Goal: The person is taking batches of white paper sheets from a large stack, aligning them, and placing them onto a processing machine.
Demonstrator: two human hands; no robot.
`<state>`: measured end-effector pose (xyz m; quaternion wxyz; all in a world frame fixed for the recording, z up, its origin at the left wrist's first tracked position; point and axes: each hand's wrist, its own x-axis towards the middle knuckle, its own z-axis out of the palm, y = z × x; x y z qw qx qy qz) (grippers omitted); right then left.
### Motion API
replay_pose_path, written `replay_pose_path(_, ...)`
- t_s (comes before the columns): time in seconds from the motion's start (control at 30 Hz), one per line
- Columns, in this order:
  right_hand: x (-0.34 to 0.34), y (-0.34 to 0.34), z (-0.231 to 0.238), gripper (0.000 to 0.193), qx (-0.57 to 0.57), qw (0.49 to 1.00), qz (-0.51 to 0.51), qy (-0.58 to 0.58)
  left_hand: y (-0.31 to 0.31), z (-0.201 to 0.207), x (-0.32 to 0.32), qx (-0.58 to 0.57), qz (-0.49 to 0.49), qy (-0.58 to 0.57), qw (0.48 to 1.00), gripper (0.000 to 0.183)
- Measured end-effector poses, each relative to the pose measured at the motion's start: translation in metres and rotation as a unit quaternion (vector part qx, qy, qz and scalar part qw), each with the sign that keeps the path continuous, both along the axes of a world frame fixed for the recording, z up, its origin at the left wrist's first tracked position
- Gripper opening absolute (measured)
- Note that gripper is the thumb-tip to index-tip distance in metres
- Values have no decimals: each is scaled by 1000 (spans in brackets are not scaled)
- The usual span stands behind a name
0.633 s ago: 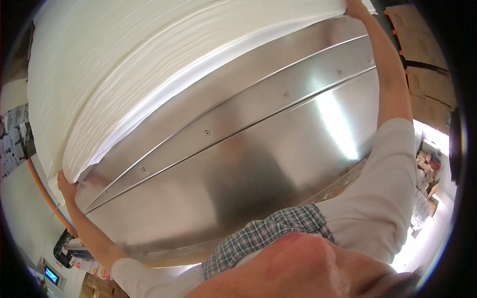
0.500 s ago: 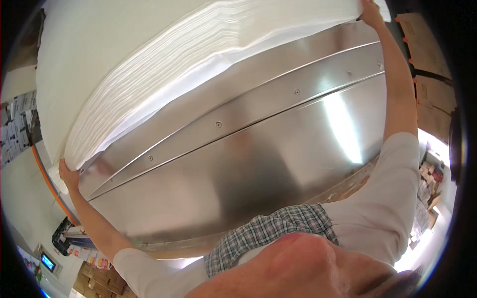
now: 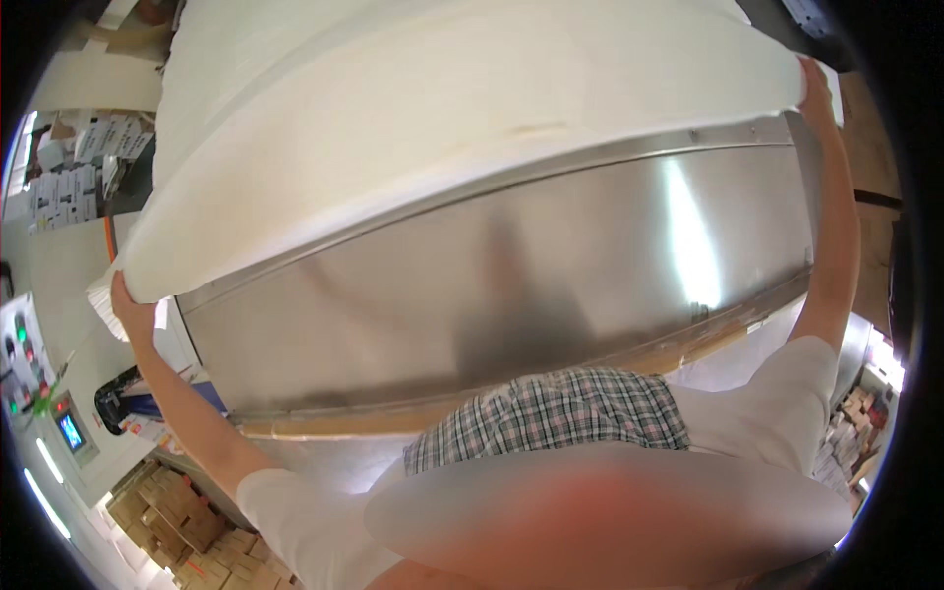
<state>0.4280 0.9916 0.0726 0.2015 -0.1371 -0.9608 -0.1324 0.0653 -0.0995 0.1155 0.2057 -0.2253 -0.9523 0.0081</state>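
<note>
nearest, a checked shirt [image 3: 551,418] and white sleeves fill the lower view. beyond them a broad steel counter [image 3: 551,295] gleams, curved by the lens. a thick stack of white sheets [image 3: 442,128] lies on its far part, overhanging the near steel. the left hand [image 3: 128,300] grips the stack's left corner; the right hand [image 3: 814,88] clasps its right corner. cardboard boxes [image 3: 167,511] sit low left by a small control panel [image 3: 71,433]. the stack's far edge is cut off.
</note>
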Motion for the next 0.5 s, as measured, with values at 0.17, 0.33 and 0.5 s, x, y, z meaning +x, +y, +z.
replay_pose_path(0.17,116,-46,-34,57,-29,993,-90,-66,-14,-24,108,-28,-8,-16,999,73)
replay_pose_path(0.33,206,-103,-56,56,-55,991,-77,-98,-29,-54,212,-33,10,-35,999,65)
replay_pose_path(0.5,266,-136,-78,58,-60,988,-59,-129,-31,-95,277,-40,68,-103,992,59)
